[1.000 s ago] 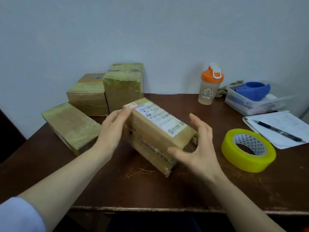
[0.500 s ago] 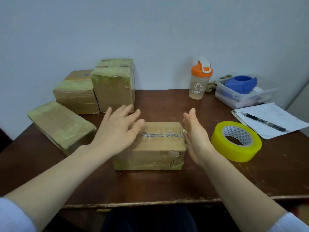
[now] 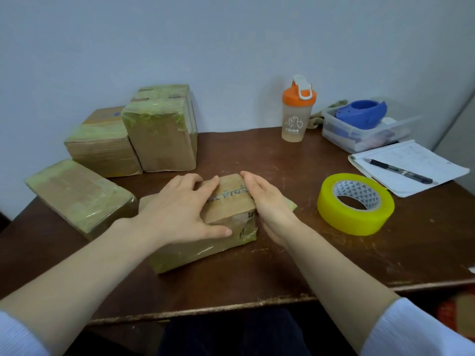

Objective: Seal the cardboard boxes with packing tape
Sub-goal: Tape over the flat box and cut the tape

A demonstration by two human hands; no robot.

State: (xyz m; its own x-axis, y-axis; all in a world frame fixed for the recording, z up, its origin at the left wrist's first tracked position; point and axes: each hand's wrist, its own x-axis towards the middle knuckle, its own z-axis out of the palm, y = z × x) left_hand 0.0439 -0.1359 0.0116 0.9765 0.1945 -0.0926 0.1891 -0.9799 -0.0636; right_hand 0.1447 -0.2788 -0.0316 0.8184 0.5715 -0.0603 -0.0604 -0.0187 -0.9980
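A cardboard box (image 3: 205,249) with blue lettering on top and yellowish tape on its front lies on the brown table (image 3: 282,265), straight in front of me. My left hand (image 3: 180,209) rests flat on its top, fingers spread and thumb along the front upper edge. My right hand (image 3: 270,204) stands edge-on against the box's right end, fingers straight and together. A small flap sticks out to the right behind that hand. A big roll of yellow packing tape (image 3: 341,219) lies flat on the table to the right, clear of both hands.
Three taped boxes sit at the left: one lying flat (image 3: 77,196), one behind it (image 3: 102,150), one upright (image 3: 164,140). At the back right are an orange-capped bottle (image 3: 297,116), a plastic tub (image 3: 359,140) holding a blue dispenser (image 3: 362,115), and a notepad (image 3: 411,160) with a pen (image 3: 401,170).
The box was tilted up between my hands, then laid flat. Both hands have since closed in, the left onto its top, the right against its right end.
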